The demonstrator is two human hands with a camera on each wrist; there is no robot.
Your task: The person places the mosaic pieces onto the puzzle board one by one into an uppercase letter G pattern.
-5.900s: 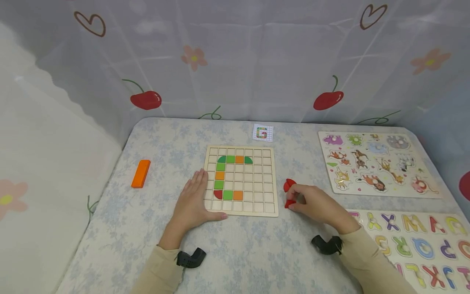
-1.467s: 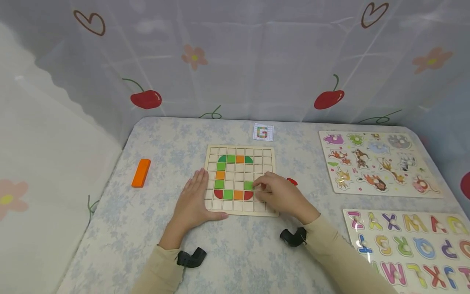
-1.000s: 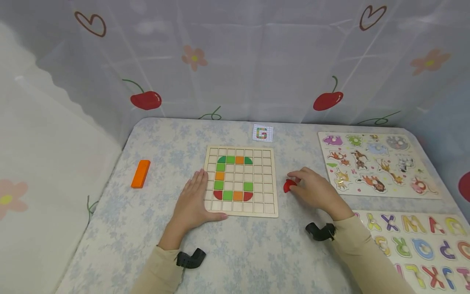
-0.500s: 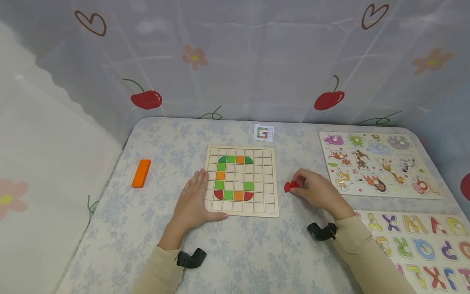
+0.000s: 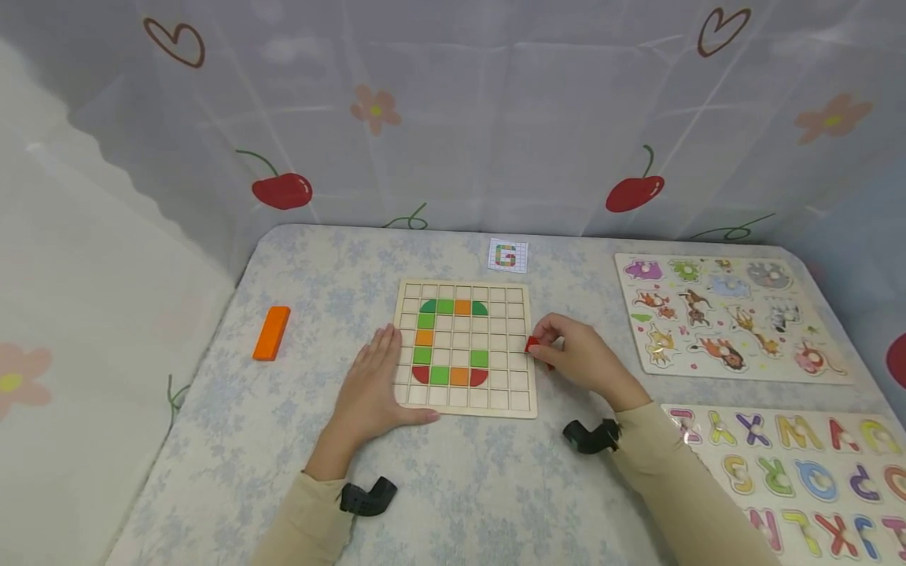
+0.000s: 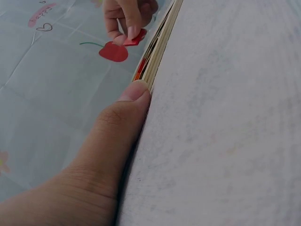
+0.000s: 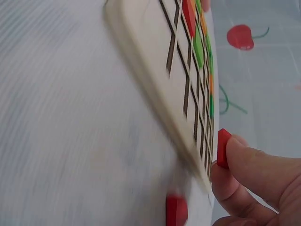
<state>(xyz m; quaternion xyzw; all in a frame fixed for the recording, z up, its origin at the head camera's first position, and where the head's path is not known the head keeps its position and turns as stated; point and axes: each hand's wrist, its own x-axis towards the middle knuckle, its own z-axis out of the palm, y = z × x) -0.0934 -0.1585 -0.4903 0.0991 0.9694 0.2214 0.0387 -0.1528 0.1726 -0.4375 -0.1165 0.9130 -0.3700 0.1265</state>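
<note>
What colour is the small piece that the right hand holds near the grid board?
Red. The piece shows best in the right wrist view.

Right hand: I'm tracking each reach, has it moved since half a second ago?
Yes. The right hand, pinching a red piece, moved left to the grid board's right edge.

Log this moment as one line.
left hand: flat against grid board edge | right hand: pinches red piece at board's right edge

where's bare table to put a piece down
Bare cloth lies between the orange block and the grid board, and along the near edge between the two sleeves. The right side is crowded: animal puzzle, letter puzzle, and the right hand pinching a red piece.
</note>
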